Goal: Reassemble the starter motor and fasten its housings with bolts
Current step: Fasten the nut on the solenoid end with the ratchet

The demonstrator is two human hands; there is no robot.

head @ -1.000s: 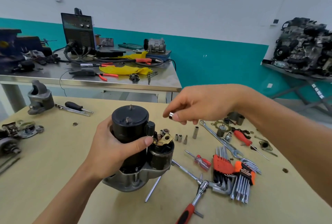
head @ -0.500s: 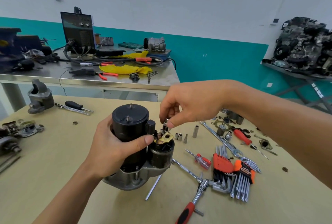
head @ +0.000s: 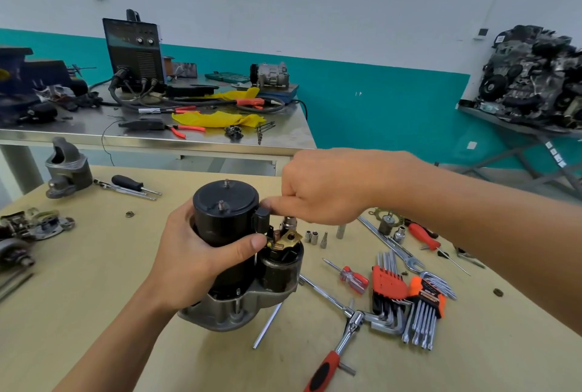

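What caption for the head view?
Left hand grips the upright starter motor; right hand pinches a silver nut above its brass terminal plate.

matt black starter motor (head: 225, 221), rough grey cast-metal housing (head: 233, 313), pale wooden table (head: 94, 281)

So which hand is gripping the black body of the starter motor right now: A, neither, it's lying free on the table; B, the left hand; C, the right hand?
B: the left hand wraps round the black body of the starter motor, while the right hand pinches the nut on the terminal stud.
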